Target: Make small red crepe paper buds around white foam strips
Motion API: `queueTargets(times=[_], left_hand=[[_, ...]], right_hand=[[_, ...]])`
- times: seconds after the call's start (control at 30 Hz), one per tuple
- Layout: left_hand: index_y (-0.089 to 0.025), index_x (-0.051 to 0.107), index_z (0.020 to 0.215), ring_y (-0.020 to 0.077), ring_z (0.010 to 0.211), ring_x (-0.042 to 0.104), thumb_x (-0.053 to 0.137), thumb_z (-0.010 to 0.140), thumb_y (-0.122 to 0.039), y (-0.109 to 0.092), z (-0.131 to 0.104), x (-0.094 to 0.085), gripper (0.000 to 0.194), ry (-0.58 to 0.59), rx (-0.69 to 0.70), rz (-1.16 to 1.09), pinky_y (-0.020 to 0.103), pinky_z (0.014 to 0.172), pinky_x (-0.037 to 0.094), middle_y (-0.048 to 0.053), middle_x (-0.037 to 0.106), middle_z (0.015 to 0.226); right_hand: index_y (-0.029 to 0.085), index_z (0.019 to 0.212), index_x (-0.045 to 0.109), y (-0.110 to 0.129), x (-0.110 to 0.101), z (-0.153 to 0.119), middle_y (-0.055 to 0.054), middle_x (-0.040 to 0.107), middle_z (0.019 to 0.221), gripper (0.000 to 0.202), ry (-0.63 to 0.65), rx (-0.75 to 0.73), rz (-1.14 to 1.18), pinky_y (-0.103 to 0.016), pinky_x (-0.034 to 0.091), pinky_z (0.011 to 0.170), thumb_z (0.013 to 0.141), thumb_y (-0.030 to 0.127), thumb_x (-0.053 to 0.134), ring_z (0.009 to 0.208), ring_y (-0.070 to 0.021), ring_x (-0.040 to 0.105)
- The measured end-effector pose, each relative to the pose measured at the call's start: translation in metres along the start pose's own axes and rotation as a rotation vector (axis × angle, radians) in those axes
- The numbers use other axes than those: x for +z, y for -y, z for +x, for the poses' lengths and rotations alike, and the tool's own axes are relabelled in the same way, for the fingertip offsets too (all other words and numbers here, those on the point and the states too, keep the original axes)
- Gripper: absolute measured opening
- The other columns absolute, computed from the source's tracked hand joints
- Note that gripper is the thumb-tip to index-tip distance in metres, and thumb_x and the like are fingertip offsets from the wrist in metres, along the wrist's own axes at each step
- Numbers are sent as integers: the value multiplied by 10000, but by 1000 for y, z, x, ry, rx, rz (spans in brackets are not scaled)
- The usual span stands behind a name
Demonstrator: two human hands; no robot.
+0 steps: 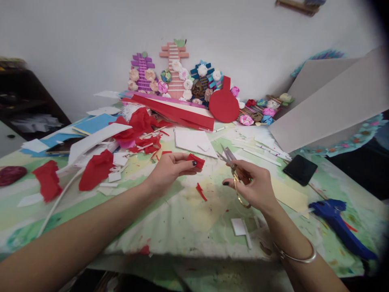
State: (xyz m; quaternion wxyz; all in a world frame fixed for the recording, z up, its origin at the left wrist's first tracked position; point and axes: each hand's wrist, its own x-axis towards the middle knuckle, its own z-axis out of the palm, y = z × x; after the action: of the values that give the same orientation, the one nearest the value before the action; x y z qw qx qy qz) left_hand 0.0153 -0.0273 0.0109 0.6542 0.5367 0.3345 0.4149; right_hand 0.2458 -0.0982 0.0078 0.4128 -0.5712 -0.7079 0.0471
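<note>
Near the middle of the view, my left hand (170,170) pinches a small folded piece of red paper (197,162) between thumb and fingers. To the right, my right hand (253,184) holds gold-handled scissors (231,160), whose blades are slightly apart and point up and left, away from the red piece. A thin red scrap (201,192) lies on the tablecloth (182,219) between and below my hands. Behind them lies a white board (194,142). Crumpled red paper (139,123) is heaped at the back left.
At the right are a blue glue gun (343,229), a black square object (300,169) and large grey boards (331,97). Flower-decorated crafts (174,77) and a red round shape (224,105) stand by the wall. A white cord (60,198) crosses the left side.
</note>
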Motion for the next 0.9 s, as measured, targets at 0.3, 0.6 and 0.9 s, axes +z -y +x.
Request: queueTargets(times=[0.3,0.6,0.9], left_hand=[[-150,762,847,187,786,702,691,735,-205,-7,-8,6,144,19,47,90,305,807,563,65,759,867],[-135,759,845,192,783,707,689,735,-191,-10,-11,6,142,-10,55,122,293,781,575,70,763,843],[-138,751,876,202,808,709,703,744,-220,-7,-10,4,163,5,86,124,311,804,572,75,761,860]], right_hand=[[146,1106,691,7,17,-9,-60,638,630,561,-29,-287,-227,-254,427,534,788,602,612,516,-136,541],[149,1134,679,4,19,-11,-64,663,645,514,-22,-309,-286,-243,411,531,826,554,602,550,-138,573],[133,1158,672,0,23,-13,-63,670,632,550,-34,-317,-372,-247,420,538,825,565,598,526,-133,559]])
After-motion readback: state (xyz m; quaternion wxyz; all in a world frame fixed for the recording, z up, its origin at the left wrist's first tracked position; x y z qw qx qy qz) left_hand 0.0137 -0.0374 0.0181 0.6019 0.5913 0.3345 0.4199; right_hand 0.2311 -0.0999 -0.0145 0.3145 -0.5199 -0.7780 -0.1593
